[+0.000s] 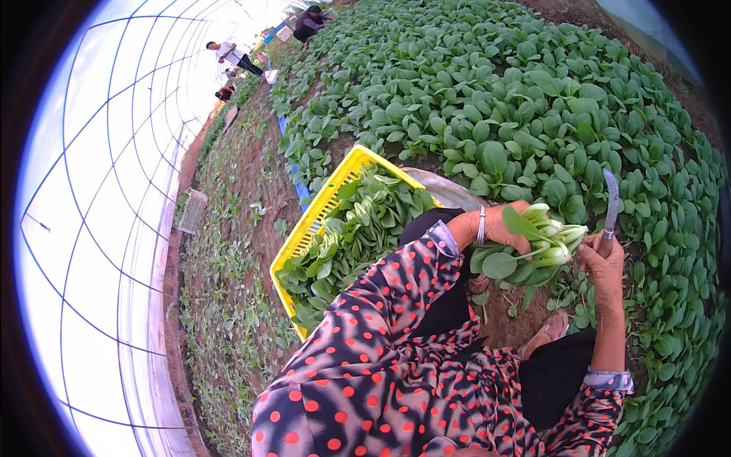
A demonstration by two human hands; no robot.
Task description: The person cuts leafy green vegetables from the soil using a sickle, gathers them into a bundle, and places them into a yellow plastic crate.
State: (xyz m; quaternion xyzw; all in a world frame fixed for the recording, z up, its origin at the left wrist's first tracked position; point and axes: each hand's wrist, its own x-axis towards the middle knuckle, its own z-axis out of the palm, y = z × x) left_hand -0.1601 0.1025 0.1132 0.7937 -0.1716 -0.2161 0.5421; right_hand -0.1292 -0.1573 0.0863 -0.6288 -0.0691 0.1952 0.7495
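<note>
My left hand (505, 228), with a silver bracelet at the wrist, grips a bunch of leafy greens (551, 237) resembling bok choy. Their pale cut stem ends point right, towards my right hand (602, 260). That hand is closed around the wooden handle of a curved knife (611, 200), its blade pointing up and away from the bunch. My right thumb and fingertips are close to the stem ends; whether they touch is unclear. Left of my left arm, a yellow plastic crate (311, 220) holds many greens (365, 217) of the same kind.
Dense growing greens (491, 114) stand ahead and to the right. Bare soil (499, 320) and my shoes lie below my hands. A pale crate (193, 212) sits far left by the plastic greenhouse wall (103, 228). Several people are in the distance, one standing (231, 54), one crouching (308, 25).
</note>
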